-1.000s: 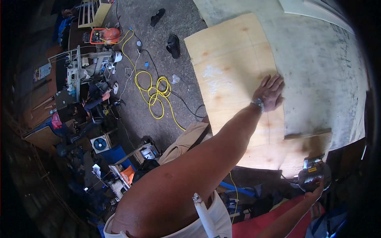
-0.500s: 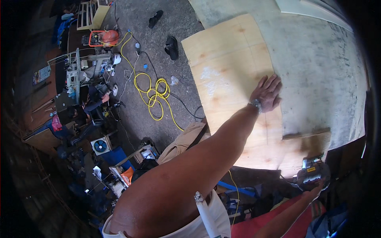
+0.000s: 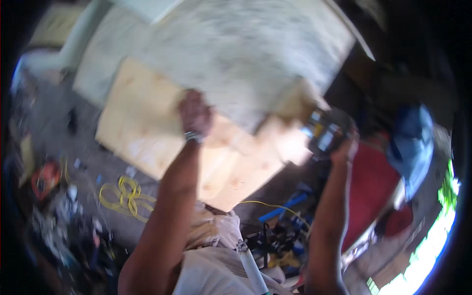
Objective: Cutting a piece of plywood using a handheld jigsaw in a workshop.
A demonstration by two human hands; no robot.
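A person's left hand (image 3: 195,114) lies palm-down on a large pale plywood sheet (image 3: 147,132), the fingers spread flat on the wood and closed around nothing; a wristwatch with a metal band (image 3: 194,137) sits just below it on the wrist. The sheet lies tilted across the frame, its upper part tucked under a broad grey-white mottled slab (image 3: 246,54) that covers the top of the view. Near the sheet's right edge, the right hand (image 3: 344,147) is wrapped tight around a dark handheld power tool with yellow and blue markings (image 3: 324,132), which it holds at the plywood's corner; motion blur hides whether the tool touches the wood. A thin yellow cord (image 3: 275,204) runs below the sheet toward blue tools heaped on the floor (image 3: 285,231). To the left, a coiled yellow hose or cable (image 3: 123,194) lies on the grey concrete floor (image 3: 64,132), near an orange object (image 3: 45,178) among blurred clutter. A red cloth (image 3: 371,191) and a blue cloth (image 3: 410,142) sit right of the tool arm.
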